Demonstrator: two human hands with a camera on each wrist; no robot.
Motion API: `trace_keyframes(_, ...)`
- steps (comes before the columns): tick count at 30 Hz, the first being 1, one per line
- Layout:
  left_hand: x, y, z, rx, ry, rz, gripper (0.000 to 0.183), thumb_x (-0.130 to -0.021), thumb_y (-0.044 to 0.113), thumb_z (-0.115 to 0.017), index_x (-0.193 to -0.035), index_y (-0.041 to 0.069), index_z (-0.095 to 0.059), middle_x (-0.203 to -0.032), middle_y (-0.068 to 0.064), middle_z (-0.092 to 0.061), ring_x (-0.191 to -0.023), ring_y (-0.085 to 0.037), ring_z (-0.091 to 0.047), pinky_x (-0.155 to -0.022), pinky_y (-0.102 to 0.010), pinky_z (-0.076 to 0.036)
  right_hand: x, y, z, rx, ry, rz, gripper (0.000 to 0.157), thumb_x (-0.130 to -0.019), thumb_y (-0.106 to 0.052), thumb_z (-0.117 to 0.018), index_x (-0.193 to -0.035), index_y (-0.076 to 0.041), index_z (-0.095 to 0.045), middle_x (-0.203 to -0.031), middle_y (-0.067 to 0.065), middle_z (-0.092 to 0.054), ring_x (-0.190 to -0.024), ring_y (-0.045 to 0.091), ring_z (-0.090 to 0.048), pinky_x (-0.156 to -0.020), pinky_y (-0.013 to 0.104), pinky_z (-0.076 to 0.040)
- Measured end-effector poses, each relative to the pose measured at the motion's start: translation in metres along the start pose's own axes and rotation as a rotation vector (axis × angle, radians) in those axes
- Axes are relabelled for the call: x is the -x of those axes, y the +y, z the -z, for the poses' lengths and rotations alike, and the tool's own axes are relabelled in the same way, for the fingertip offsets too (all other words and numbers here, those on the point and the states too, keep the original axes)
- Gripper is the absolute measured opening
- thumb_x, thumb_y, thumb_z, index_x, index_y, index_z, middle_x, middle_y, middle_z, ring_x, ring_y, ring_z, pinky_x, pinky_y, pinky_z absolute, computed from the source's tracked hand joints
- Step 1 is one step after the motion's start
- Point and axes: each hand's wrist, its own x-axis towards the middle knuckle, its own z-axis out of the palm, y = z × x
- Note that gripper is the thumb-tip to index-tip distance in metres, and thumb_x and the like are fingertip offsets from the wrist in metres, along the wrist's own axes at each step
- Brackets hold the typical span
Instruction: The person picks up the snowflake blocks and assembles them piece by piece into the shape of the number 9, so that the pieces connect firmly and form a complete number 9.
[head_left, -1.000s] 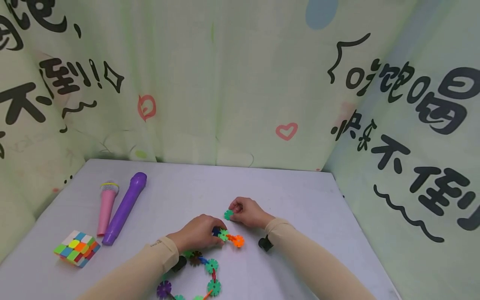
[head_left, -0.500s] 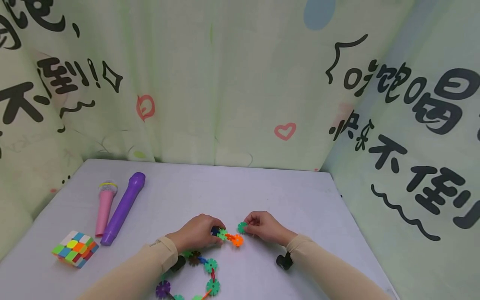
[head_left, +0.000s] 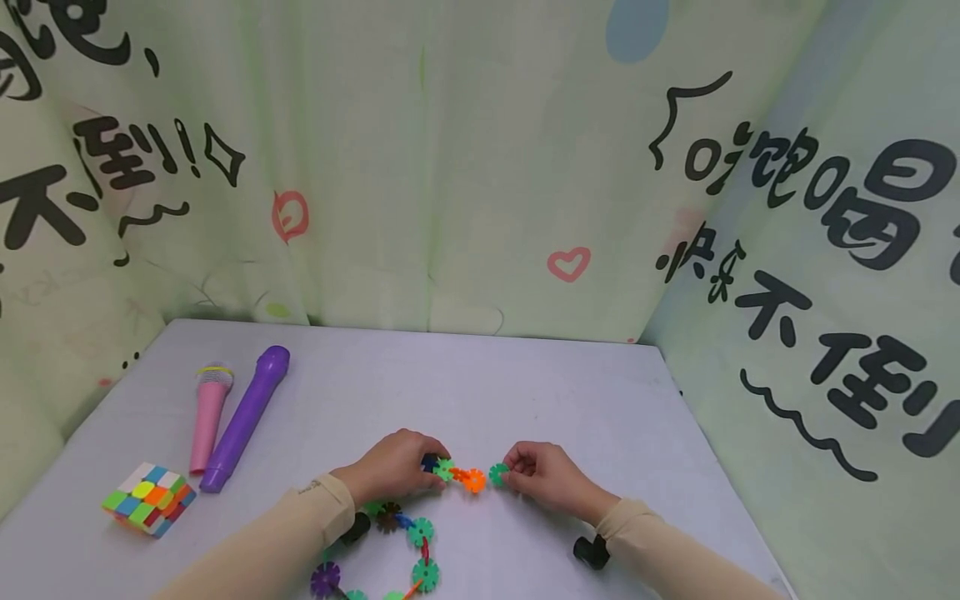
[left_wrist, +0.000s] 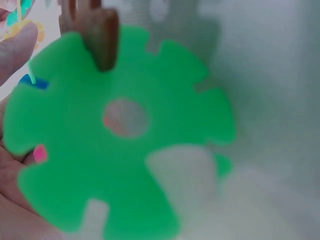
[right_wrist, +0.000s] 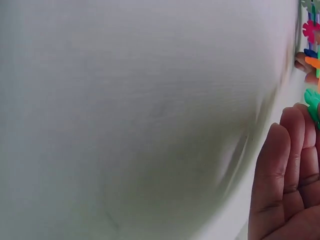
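Between its thumb and fingers, my right hand [head_left: 553, 477] pinches a teal-green notched snowflake disc [head_left: 498, 475], also visible at the right edge of the right wrist view. My left hand [head_left: 393, 465] grips a chain of interlocked snowflake discs near its end; dark blue, light green and orange discs [head_left: 474, 481] stick out past the fingers. A small gap separates the orange disc from the teal-green one. More of the chain curves below the left wrist, with green discs [head_left: 425, 575] and a purple disc [head_left: 326, 578]. A large green disc [left_wrist: 60, 125] fills the left wrist view.
To the left on the white table [head_left: 585, 392] lie a pink microphone [head_left: 211, 421], a purple microphone-shaped stick [head_left: 247, 417] and a colourful puzzle cube [head_left: 150, 498]. A printed curtain [head_left: 480, 167] stands behind the table and along its sides.
My right hand has moved right and toward the table's front with the teal-green disc, now level with the orange disc. The left hand has stayed in place, gripping the chain.
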Motion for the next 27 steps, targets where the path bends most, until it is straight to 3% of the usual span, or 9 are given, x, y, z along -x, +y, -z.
trace_keyframes(7, 0.001, 0.001, 0.001, -0.002, 0.003, -0.002, 0.031, -0.083, 0.027, -0.084, -0.11, 0.015, -0.075, -0.105, 0.004, -0.071, -0.099, -0.018, -0.062, -0.093, -0.042, -0.049, 0.008, -0.003, -0.004, 0.06, 0.017, 0.042, 0.007, -0.089, -0.011, -0.074, -0.088, -0.014, -0.067, -0.076, -0.008, -0.063, -0.069, 0.01, -0.058, -0.061, 0.025, -0.049)
trace_keyframes(17, 0.001, 0.002, 0.001, 0.001, 0.008, -0.006, 0.03, -0.083, 0.027, -0.083, -0.109, 0.015, -0.075, -0.105, 0.004, -0.071, -0.1, -0.018, -0.062, -0.093, -0.042, -0.049, 0.013, -0.006, -0.013, 0.287, 0.099, 0.2, 0.01, -0.087, -0.012, -0.075, -0.086, -0.02, -0.068, -0.072, -0.019, -0.058, -0.064, 0.0, -0.053, -0.059, 0.023, -0.046)
trace_keyframes(27, 0.0, 0.001, 0.0, -0.002, 0.007, 0.009, 0.03, -0.082, 0.026, -0.084, -0.108, 0.014, -0.075, -0.104, 0.004, -0.071, -0.101, -0.02, -0.062, -0.094, -0.042, -0.048, 0.014, -0.009, -0.017, 0.283, 0.124, 0.189, 0.009, -0.087, -0.014, -0.076, -0.087, -0.02, -0.069, -0.074, -0.02, -0.06, -0.065, -0.001, -0.056, -0.061, 0.023, -0.049)
